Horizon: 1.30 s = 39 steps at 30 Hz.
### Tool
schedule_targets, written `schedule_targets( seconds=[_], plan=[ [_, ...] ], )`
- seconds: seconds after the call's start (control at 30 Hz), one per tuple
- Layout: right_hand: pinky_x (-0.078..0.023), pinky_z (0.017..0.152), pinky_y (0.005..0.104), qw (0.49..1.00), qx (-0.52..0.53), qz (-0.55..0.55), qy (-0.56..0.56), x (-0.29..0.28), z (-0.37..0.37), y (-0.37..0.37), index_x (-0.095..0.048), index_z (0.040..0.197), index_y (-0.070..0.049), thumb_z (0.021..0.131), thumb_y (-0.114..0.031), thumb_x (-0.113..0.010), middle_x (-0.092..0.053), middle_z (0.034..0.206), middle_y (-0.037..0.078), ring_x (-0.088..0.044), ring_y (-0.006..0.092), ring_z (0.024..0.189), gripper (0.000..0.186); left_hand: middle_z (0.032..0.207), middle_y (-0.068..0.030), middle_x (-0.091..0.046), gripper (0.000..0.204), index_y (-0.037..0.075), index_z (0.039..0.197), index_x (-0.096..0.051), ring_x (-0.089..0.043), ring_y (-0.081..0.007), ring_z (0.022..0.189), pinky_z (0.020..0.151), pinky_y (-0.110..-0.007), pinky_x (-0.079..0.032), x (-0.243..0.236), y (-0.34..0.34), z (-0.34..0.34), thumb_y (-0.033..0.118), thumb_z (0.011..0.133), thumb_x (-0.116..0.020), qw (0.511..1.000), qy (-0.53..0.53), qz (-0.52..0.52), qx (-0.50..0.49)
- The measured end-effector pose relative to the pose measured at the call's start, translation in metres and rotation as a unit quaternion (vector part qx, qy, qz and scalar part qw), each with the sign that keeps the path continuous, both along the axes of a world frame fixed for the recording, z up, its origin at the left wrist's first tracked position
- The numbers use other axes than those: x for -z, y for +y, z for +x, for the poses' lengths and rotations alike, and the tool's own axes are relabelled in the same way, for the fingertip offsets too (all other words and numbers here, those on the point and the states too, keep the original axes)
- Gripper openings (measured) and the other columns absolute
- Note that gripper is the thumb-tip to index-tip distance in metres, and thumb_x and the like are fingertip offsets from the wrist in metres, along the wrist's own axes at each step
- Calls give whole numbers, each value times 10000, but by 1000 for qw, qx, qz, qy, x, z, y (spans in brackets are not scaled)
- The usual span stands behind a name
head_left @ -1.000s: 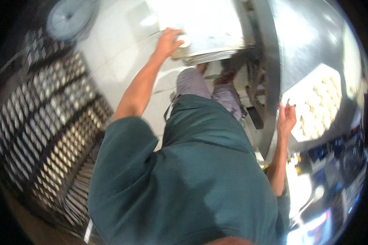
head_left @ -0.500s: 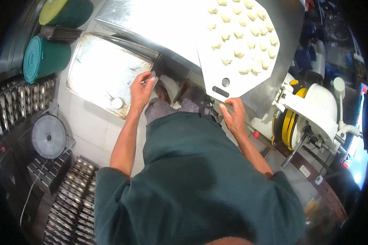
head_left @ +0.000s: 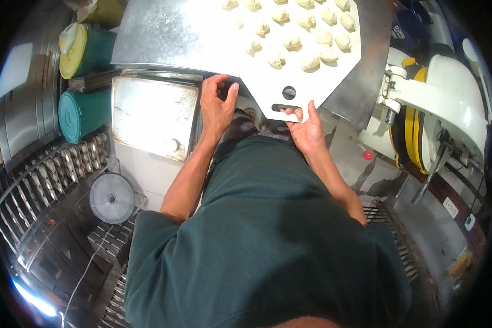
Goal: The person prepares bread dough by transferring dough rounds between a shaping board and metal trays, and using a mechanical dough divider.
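A white board with angled corners, a round hole and a handle slot lies on the steel table, its near end jutting past the edge. Several pale dough pieces are spread over it. My right hand grips the board's near end, fingertips showing through the slot and thumb at the right side. Left of the board, by the table edge, my left hand is raised with curled fingers and its thumb apart. I see nothing in it.
The steel table spans the far side. To the left are a worn metal tray, a teal lidded bin, a round fan and racks of metal moulds. A white machine with a yellow-rimmed wheel stands right.
My right hand has shifted from the board's near edge to a hold through its slot. My left hand has come nearer the table and board. The whole view has turned somewhat.
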State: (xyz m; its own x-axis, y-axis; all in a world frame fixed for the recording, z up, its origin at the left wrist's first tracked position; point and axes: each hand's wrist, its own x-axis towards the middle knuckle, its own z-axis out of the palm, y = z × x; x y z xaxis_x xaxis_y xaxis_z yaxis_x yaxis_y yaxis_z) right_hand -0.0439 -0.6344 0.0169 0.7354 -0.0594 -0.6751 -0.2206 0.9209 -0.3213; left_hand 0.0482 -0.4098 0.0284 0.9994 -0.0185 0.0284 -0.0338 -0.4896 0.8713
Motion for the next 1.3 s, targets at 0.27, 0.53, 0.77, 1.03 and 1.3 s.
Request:
schedule_targets(
  seconds=[0.27,0.53,0.77,1.03,1.3],
  plan=[
    [-450,802,390,986,138,-63,67,7,-94,-16,-517,1160,-109,1049,-412,-532,-391,723,-18,-448,161,709,323,887,-49,-606,296,7,1016,-596,-565,-118,796,716,-289,-490,16,17,15,302,1034,-581,941,200,-270,-43],
    [-325,495,277,872,327,-200,305,-4,-218,-41,-598,1081,-116,999,-396,-589,-423,676,-37,-375,97,542,292,1026,-11,-644,494,81,1165,-578,-582,-91,821,643,-265,-443,10,-2,-29,544,1035,-466,779,410,-470,-67],
    [-300,469,285,766,407,-293,402,27,-345,-67,-649,1100,-87,939,-420,-665,-545,706,-14,-431,101,529,371,1455,-136,-539,724,14,1465,-424,-521,-262,1325,1112,-419,-406,21,-34,-69,593,1033,-386,690,557,-459,58],
    [-489,611,302,696,463,-298,461,26,-462,-87,-661,1210,-60,920,-411,-690,-694,1071,93,-683,219,839,457,1581,-90,-402,673,110,1575,-275,-408,-271,1429,1170,-458,-308,18,-73,-159,536,1060,-355,645,636,-390,164],
    [-299,478,281,667,497,-337,440,10,-451,-89,-686,982,-102,924,-434,-698,-560,686,4,-436,111,526,337,1596,-96,-380,667,69,1583,-248,-383,-266,1445,1181,-442,-285,59,-121,-154,488,1074,-345,635,589,-421,270]
  ],
)
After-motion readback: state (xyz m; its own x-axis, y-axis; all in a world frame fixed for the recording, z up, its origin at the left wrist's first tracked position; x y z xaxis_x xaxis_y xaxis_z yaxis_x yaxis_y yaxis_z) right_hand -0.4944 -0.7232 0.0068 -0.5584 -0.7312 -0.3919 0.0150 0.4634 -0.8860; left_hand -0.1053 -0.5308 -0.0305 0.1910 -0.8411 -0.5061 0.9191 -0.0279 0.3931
